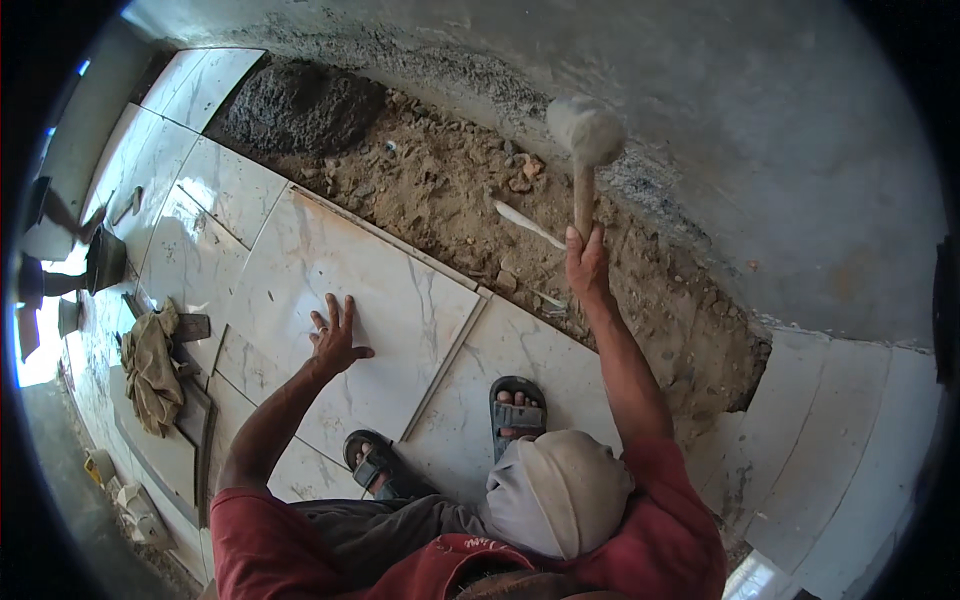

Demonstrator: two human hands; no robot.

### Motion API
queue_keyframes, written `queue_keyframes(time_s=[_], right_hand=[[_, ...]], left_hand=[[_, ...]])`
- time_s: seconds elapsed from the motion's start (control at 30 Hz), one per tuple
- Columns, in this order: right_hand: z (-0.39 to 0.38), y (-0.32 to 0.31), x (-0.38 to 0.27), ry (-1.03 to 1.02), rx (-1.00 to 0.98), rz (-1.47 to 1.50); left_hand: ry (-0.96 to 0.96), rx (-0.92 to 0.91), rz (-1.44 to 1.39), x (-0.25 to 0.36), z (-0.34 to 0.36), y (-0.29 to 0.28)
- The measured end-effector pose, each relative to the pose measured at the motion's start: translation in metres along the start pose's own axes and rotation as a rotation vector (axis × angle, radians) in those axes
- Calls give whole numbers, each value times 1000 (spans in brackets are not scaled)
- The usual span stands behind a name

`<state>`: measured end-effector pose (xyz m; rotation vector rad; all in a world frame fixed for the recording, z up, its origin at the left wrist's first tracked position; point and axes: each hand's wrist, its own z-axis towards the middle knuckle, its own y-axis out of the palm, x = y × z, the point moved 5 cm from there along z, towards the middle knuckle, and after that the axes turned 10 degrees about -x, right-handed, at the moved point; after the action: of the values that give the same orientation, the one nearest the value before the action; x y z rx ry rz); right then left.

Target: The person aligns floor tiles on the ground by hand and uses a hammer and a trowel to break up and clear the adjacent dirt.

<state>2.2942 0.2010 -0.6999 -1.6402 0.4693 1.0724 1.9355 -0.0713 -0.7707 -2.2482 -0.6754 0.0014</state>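
My left hand (338,342) lies flat with spread fingers on a large white, grey-veined floor tile (350,290). That tile's far edge borders the bare earth, and its right edge stands a little off the neighbouring tile (530,335). In my closed right hand (588,262) is the handle of a mallet (588,132). Its pale, rounded head is raised toward the wall, above the earth strip. My sandalled feet rest near the tile's right edge and on the neighbouring tile.
Along the grey wall (760,120) runs a strip of loose earth (440,180), with a dark mortar heap (300,105) at its far left end. A white stick (528,222) lies there. At left are a crumpled cloth (152,368), stacked tiles (160,450) and a dark bucket (105,260).
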Motion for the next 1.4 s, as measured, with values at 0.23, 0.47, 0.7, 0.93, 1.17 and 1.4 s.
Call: queue_keyframes(time_s=[0.23, 0.47, 0.7, 0.93, 1.17, 1.4], right_hand=[[30, 35, 65, 243, -261, -335], [21, 53, 23, -136, -121, -370], [57, 37, 51, 357, -264, -362], [27, 1, 132, 301, -136, -438], [16, 14, 78, 159, -103, -406], [42, 45, 52, 227, -211, -355]], left_hand=[[-4, -42, 2, -2, 1, 10], [19, -6, 7, 3, 3, 3], [-27, -35, 15, -9, 3, 14], [-5, -25, 36, 8, 11, 9], [13, 20, 25, 1, 6, 2], [-68, -61, 37, -13, -4, 14]])
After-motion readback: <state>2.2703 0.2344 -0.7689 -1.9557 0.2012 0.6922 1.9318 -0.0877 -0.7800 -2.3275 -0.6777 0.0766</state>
